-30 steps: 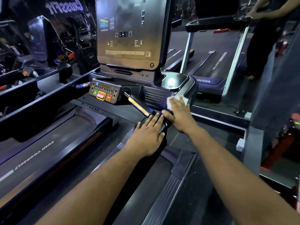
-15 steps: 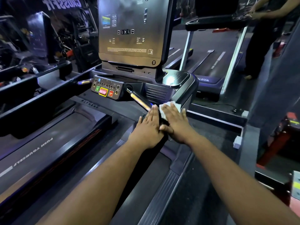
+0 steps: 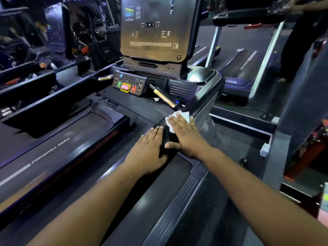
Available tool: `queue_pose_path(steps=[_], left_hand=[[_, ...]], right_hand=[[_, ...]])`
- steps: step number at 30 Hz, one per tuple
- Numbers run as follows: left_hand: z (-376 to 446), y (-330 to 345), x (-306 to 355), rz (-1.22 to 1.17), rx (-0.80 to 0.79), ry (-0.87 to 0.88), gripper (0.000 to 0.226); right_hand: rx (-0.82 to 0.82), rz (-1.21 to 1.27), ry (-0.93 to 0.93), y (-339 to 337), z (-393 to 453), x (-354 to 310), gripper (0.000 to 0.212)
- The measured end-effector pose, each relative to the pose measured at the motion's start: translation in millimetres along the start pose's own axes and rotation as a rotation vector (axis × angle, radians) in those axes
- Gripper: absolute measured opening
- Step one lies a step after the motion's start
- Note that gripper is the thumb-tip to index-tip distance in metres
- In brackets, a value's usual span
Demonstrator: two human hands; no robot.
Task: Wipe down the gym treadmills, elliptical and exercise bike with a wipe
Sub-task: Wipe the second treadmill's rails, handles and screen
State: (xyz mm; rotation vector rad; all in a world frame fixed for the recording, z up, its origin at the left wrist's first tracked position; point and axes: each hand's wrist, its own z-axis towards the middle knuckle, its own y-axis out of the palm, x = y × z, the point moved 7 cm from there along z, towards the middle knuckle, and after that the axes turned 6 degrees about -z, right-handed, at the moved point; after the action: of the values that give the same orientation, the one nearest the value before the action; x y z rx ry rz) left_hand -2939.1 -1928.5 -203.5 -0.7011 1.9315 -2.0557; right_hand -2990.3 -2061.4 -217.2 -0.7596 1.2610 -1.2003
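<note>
Both flat hands (image 3: 184,134) (image 3: 149,150) on wipe (image 3: 174,116), rail (image 3: 164,139)

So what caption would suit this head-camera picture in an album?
Right hand presses a white wipe flat on the treadmill handrail while the left hand rests beside it.

The long dark treadmill belt (image 3: 53,153) on the left says "PUSH YOURSELF" in white letters. The dark plastic cover (image 3: 108,103) in front of it says "FITNESS".
</note>
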Motion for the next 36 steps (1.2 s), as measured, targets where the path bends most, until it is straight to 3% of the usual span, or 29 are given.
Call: queue_pose_path(steps=[3,7,9,14,17,21,24,33,36], left_hand=[[-34,-3,-10,0.047,-0.012,-0.009,0.099],[-67,-4,-21,0.078,-0.025,-0.005,0.101],[-85,-5,-27,0.083,-0.028,-0.002,0.102],[-124,-8,-41,0.055,-0.044,0.001,0.101],[-144,-10,-48,0.045,-0.059,0.004,0.102],[-172,-14,-59,0.038,-0.064,0.021,0.103],[-194,-15,-68,0.022,-0.064,0.024,0.104],[-244,-18,-87,-0.05,-0.055,0.045,0.112],[-259,-20,-90,-0.064,-0.036,0.045,0.111]], right_hand=[[-0.03,-0.018,-0.136,-2,-8,-15,0.134],[0.035,-0.061,0.131,-25,0,23,0.14],[0.049,-0.065,0.218,-20,-4,10,0.141],[-0.018,-0.037,-0.048,30,-42,-100,0.138],[-0.007,-0.073,-0.109,31,-49,-110,0.132],[0.034,-0.024,0.166,7,-32,-75,0.139],[0.054,-0.001,0.228,14,-31,-96,0.139],[0.067,0.062,-0.053,73,-99,-262,0.138],[0.017,-0.011,-0.014,66,-96,-256,0.14]])
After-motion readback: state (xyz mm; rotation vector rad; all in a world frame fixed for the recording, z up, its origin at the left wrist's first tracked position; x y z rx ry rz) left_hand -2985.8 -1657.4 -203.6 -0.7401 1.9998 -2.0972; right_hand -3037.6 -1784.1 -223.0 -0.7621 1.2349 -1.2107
